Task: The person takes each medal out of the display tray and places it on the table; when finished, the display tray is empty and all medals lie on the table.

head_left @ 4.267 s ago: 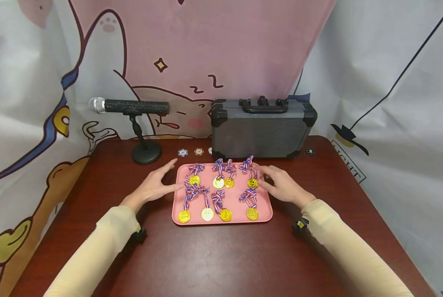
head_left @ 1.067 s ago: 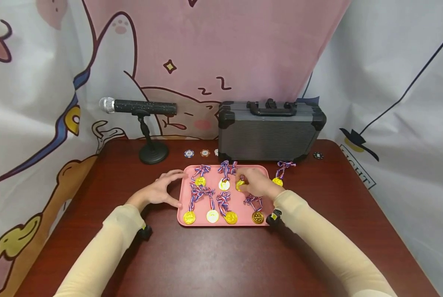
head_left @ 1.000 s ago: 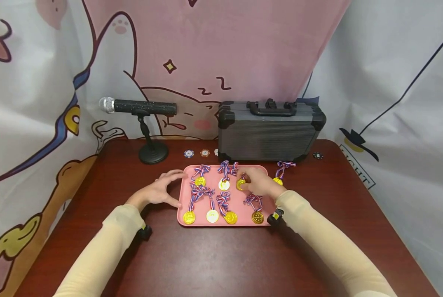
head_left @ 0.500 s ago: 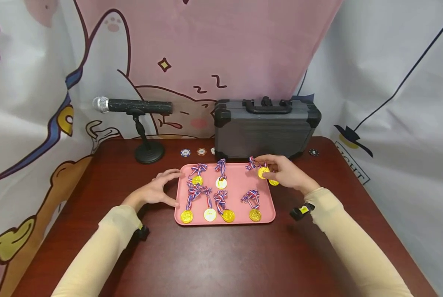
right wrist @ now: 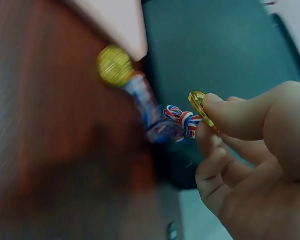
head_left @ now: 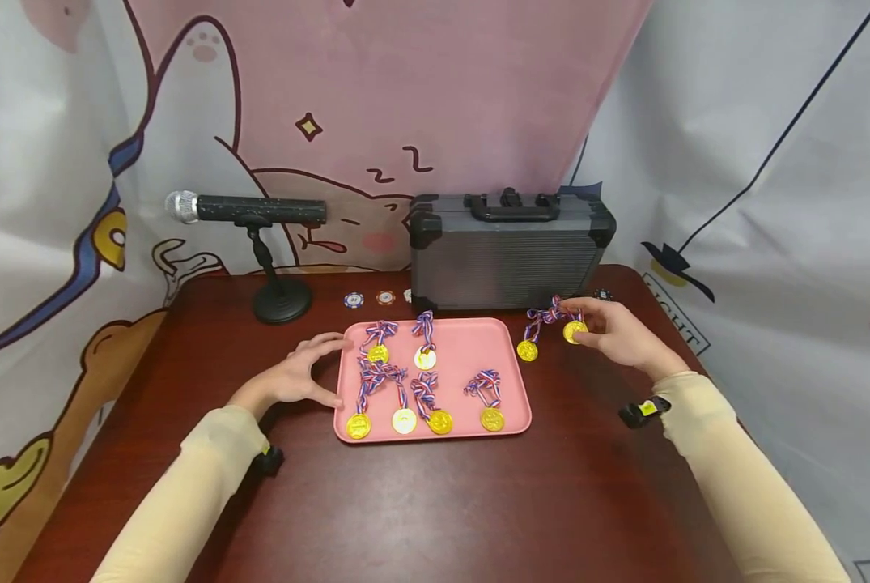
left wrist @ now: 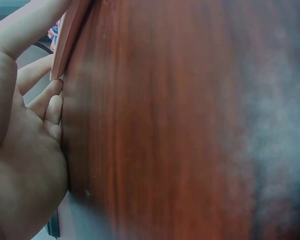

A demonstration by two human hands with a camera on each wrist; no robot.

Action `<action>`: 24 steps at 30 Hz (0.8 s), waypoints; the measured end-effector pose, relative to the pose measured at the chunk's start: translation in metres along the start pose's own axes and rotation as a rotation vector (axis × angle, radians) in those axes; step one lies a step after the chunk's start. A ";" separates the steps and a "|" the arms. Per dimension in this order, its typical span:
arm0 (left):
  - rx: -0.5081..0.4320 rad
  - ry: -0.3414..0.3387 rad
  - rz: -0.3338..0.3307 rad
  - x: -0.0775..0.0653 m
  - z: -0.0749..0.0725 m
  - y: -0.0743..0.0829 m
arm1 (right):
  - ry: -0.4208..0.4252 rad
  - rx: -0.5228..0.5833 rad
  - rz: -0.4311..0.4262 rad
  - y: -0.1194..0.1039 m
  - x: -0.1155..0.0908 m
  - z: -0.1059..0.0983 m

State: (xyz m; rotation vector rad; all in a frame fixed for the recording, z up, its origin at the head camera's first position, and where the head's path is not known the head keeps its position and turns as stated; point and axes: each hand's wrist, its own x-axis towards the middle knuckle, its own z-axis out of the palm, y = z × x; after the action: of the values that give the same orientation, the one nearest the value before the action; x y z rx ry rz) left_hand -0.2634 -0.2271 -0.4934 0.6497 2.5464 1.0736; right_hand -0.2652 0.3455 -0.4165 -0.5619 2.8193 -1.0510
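Observation:
My right hand [head_left: 620,336] pinches a gold medal [head_left: 574,331] between thumb and fingers, to the right of the pink tray [head_left: 464,348]. In the right wrist view the medal [right wrist: 201,107] appears edge-on, its red, white and blue ribbon [right wrist: 182,119] bunched beside the fingers. Another gold medal [head_left: 527,351] lies on the table just off the tray's right edge. Several medals with knotted ribbons sit on the tray, among them one gold medal [head_left: 492,419] at its front right. My left hand [head_left: 286,379] rests at the tray's left rim, thumb and fingers spread.
Behind the tray stands a black-and-grey case [head_left: 507,263]. A microphone [head_left: 260,209] on a round-based stand is at the back left. Poker chips lie along the back, including a blue-and-white chip [head_left: 354,300]. A printed curtain [head_left: 435,97] hangs behind the brown table [head_left: 420,510].
The right hand has taken a medal from the tray's back part and carried it right, past the edge. Earlier, another medal moved from tray to table. The left hand stays at the rim.

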 end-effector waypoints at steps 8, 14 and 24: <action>-0.008 0.006 0.002 0.000 -0.001 -0.002 | -0.049 -0.201 0.017 0.040 0.004 0.029; -0.007 0.009 0.012 0.001 0.000 -0.004 | -0.017 -0.227 -0.014 0.044 0.005 0.035; -0.006 0.010 0.017 0.000 0.001 -0.001 | -0.012 -0.271 -0.012 0.044 0.015 0.041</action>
State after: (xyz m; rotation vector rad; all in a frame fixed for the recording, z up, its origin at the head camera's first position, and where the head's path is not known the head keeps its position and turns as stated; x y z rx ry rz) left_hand -0.2633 -0.2273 -0.4950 0.6668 2.5502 1.0921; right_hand -0.2848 0.3450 -0.4756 -0.6041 2.9714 -0.6668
